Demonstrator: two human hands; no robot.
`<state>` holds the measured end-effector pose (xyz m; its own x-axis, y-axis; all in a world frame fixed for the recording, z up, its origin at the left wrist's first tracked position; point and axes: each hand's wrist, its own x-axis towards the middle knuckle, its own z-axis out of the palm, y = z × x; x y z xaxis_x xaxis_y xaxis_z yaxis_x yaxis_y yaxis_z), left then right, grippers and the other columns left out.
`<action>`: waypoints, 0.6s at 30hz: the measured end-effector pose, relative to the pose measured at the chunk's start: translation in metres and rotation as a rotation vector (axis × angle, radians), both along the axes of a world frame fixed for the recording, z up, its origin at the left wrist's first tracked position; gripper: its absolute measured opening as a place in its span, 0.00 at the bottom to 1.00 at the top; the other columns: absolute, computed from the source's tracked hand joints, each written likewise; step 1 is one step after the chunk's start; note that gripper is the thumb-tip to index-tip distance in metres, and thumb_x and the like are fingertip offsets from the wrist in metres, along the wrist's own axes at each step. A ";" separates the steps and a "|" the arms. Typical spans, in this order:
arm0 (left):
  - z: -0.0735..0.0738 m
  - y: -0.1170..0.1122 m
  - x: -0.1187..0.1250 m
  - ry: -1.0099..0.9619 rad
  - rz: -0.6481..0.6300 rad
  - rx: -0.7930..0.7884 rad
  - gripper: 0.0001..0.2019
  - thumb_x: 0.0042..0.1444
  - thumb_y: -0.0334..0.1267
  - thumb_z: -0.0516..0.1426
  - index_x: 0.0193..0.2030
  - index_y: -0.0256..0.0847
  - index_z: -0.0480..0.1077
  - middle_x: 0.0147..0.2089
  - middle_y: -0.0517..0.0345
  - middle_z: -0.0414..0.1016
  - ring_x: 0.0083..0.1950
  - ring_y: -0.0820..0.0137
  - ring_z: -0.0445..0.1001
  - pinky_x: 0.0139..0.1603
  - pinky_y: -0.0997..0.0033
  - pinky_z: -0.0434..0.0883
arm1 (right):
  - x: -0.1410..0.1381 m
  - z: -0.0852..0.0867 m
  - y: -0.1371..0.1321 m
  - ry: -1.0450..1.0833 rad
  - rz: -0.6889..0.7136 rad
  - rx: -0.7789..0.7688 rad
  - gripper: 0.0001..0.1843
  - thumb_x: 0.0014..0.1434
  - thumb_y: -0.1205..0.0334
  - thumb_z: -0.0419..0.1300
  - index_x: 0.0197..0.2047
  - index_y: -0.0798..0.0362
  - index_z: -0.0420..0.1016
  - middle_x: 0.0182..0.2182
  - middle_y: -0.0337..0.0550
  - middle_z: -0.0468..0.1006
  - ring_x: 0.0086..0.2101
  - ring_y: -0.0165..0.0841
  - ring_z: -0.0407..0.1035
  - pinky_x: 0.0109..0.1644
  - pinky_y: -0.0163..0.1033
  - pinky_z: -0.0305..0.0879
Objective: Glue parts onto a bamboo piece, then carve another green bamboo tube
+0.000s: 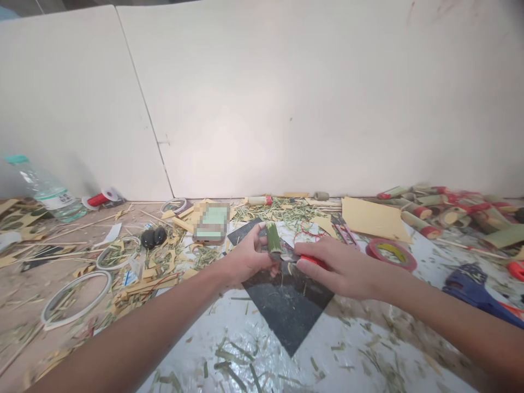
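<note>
My left hand [248, 254] is closed around a short piece of green bamboo [273, 238], its cut end facing me. In my right hand [327, 265] is a red-handled knife [313, 261], gripped by the handle. A greyish blade seems to reach toward the near end of the bamboo; whether it touches cannot be made out. Below both hands lies a dark square sheet [291, 322], one corner pointing toward me.
Bamboo shavings litter the white sheet [204, 333]. A pink tape roll [391, 255], yellow paper [374, 218] and red-ended bamboo pieces [454, 210] are right. Left are a phone [210, 222], white rings [76, 300], black object [153, 237] and bottle [49, 191]. A white wall [286, 109] stands behind.
</note>
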<state>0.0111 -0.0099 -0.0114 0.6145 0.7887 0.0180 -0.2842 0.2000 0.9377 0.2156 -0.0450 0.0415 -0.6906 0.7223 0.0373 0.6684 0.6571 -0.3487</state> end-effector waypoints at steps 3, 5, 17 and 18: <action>-0.004 0.003 -0.001 0.004 -0.014 0.030 0.38 0.38 0.32 0.69 0.54 0.43 0.53 0.41 0.57 0.72 0.23 0.78 0.70 0.23 0.75 0.69 | -0.001 0.000 0.000 -0.071 -0.016 0.060 0.19 0.67 0.51 0.42 0.35 0.51 0.68 0.22 0.38 0.68 0.24 0.31 0.61 0.29 0.37 0.48; -0.005 0.004 -0.002 0.009 -0.016 0.053 0.35 0.41 0.29 0.67 0.54 0.43 0.54 0.41 0.57 0.72 0.23 0.78 0.70 0.24 0.75 0.69 | -0.001 -0.001 0.000 -0.098 -0.032 0.098 0.19 0.67 0.51 0.42 0.33 0.52 0.66 0.21 0.39 0.68 0.24 0.31 0.60 0.29 0.37 0.47; -0.006 0.005 -0.005 0.051 0.050 0.093 0.33 0.41 0.23 0.63 0.52 0.42 0.53 0.42 0.56 0.71 0.26 0.75 0.73 0.26 0.74 0.71 | -0.001 0.001 0.000 -0.170 -0.054 0.210 0.18 0.66 0.50 0.42 0.30 0.51 0.61 0.20 0.38 0.66 0.22 0.31 0.58 0.27 0.36 0.41; -0.005 0.004 -0.005 0.053 0.051 0.090 0.33 0.41 0.23 0.63 0.52 0.42 0.53 0.42 0.55 0.72 0.26 0.75 0.73 0.26 0.73 0.72 | -0.001 0.001 0.001 -0.174 -0.056 0.214 0.18 0.66 0.50 0.42 0.30 0.51 0.61 0.20 0.39 0.66 0.22 0.31 0.57 0.26 0.36 0.41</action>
